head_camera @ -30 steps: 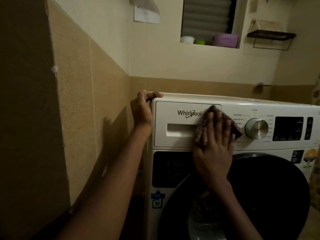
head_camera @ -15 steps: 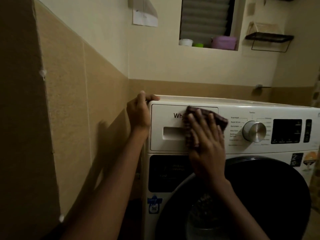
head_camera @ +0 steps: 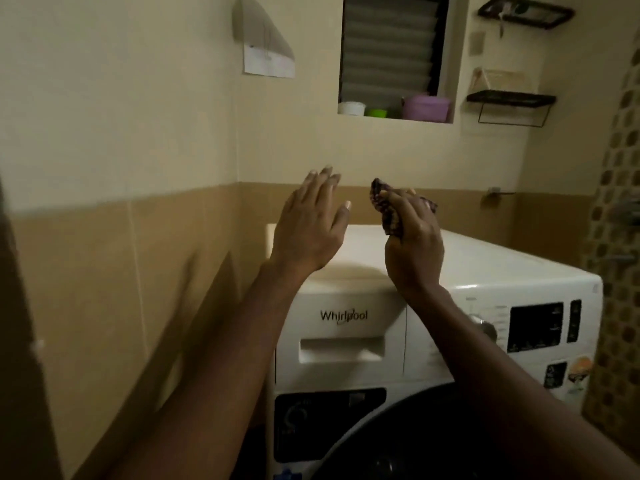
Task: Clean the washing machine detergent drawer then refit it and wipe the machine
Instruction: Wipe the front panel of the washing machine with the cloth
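Your left hand [head_camera: 308, 230] and right hand [head_camera: 414, 244] rose above the washing machine [head_camera: 485, 271].
Left was spread open, empty; right gripped the cloth [head_camera: 389, 216].

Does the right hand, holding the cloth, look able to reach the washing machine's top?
Likely yes: the right hand grips the cloth above the washing machine top, nothing shows between them, and the open left hand is off to one side.

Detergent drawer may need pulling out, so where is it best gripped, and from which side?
Probably the wide recessed slot in the detergent drawer front, below the Whirlpool logo. Come from the front and hook into it: the drawer sits flush, offering no other edge.
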